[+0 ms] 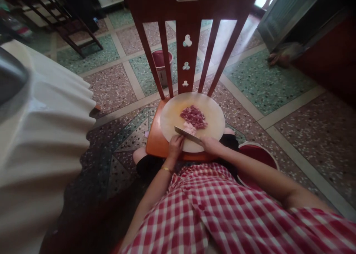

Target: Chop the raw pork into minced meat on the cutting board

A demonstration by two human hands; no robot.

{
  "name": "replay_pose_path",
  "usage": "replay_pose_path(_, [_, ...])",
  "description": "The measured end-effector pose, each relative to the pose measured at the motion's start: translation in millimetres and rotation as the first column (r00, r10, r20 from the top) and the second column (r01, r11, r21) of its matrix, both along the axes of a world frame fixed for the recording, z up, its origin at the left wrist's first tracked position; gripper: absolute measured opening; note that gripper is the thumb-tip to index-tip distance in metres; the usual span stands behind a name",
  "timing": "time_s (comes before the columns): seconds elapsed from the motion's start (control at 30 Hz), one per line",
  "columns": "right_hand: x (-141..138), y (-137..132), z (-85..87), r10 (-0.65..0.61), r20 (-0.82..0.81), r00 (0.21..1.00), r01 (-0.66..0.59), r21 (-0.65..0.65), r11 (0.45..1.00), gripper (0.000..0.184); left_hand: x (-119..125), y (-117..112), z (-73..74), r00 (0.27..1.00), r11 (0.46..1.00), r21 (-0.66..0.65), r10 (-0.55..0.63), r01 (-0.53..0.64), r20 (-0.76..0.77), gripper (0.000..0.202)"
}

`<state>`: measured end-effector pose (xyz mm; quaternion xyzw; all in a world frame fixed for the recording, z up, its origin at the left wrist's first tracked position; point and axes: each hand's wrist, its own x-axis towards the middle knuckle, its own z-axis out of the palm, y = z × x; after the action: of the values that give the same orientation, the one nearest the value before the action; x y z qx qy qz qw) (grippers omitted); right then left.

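Note:
My right hand [210, 145] is wrapped round the handle of a kitchen knife [188, 135], a cleaver-like blade that slants up to the left over the near part of a round, pale cutting board [171, 116]. My left hand [175, 145] is closed, fingers bent down on the board just on the near side of the blade; whatever they hold is hidden. Past the blade lies a small heap of pale pink, fatty meat [189, 127]. Touching it is a larger pile of dark red chopped meat [194, 116].
The board rests on the seat of a wooden chair [156, 135] with a tall slatted back. Behind it stands a bin [164, 70]. A red basin [257, 159] sits on the floor to the right. A table with a pale cloth [47, 116] is close on the left.

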<state>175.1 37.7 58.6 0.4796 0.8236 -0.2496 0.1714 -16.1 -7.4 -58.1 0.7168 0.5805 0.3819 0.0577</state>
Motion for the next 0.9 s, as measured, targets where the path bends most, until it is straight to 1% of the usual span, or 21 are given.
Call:
replay_pose_path(0.07, [9,0,2.1,-0.024,0.017,1.0,0.023,0.045,0.999,0.023,-1,-1,0.6,1.0,1.0,-0.016,-0.002,0.002,-0.004,0.017])
replay_pose_path(0.17, [6,-2,7.7,-0.021,0.013,1.0,0.02,0.089,0.996,0.022,-2,-3,0.1,1.0,1.0,-0.005,0.008,-0.008,0.023,0.017])
replay_pose_path(0.27, [-1,-9,12.5,0.02,-0.007,1.0,-0.019,0.098,0.995,0.021,-4,-5,-1.0,0.999,1.0,0.006,0.016,-0.016,0.052,0.018])
replay_pose_path(0.4, [-5,-18,14.0,0.052,0.011,0.999,-0.053,0.093,0.994,0.02,-5,-5,-1.5,0.999,0.999,0.014,0.046,-0.047,0.022,0.017])
replay_pose_path(0.5, [-5,-20,11.4,0.066,0.023,0.998,-0.067,0.081,0.994,0.018,-6,-5,-2.0,0.999,0.998,0.036,0.045,-0.046,0.012,0.017])
replay_pose_path(0.63, [-2,-19,4.9,0.075,0.03,0.997,-0.076,0.055,0.996,0.018,-6,-6,-4.6,1.0,0.999,0.041,-0.001,0.001,0.011,0.017])
replay_pose_path(0.73, [-2,-15,0.1,0.073,0.015,0.997,-0.073,0.024,0.997,0.019,-7,-5,-7.3,1.0,0.997,0.078,-0.013,0.011,0.023,0.016])
replay_pose_path(0.8, [-9,-9,-3.0,0.075,-0.007,0.997,-0.075,0.0,0.997,0.02,-7,-4,-9.1,0.999,0.995,0.095,-0.012,0.008,0.034,0.014])
replay_pose_path(0.9, [-32,3,-8.2,0.084,-0.046,0.995,-0.084,-0.002,0.996,0.023,-7,-3,-11.0,0.999,0.998,0.069,0.005,-0.008,0.036,0.015])
